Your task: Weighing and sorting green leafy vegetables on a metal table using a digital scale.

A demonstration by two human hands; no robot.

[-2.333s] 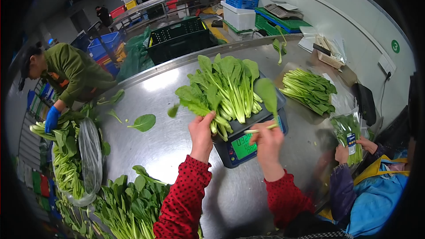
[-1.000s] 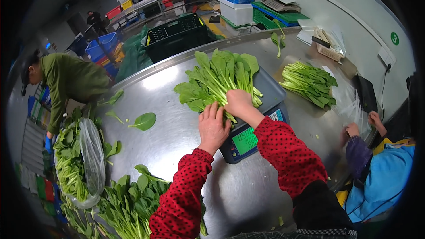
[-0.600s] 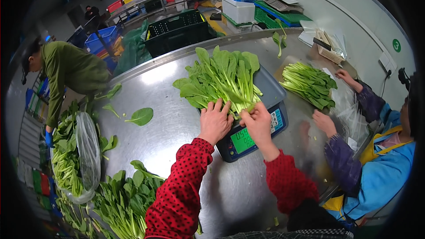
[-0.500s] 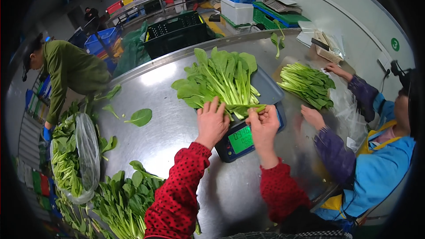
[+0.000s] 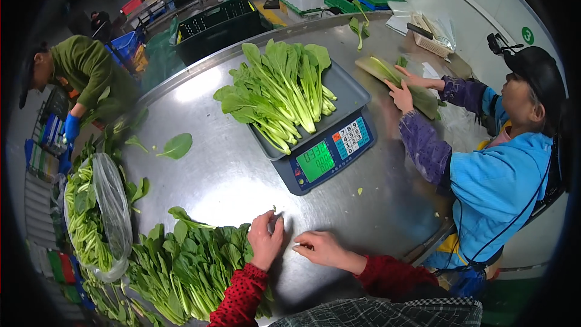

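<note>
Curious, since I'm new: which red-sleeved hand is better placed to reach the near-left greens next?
The left hand, probably: it is close beside the pile of leafy greens, while the right hand is farther away.

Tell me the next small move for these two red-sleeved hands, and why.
I'd likely move the left hand onto the pile of greens and take a little: that pile lies right beside it, while the bunch on the scale lies untouched and the right hand is farther from the pile.
</note>
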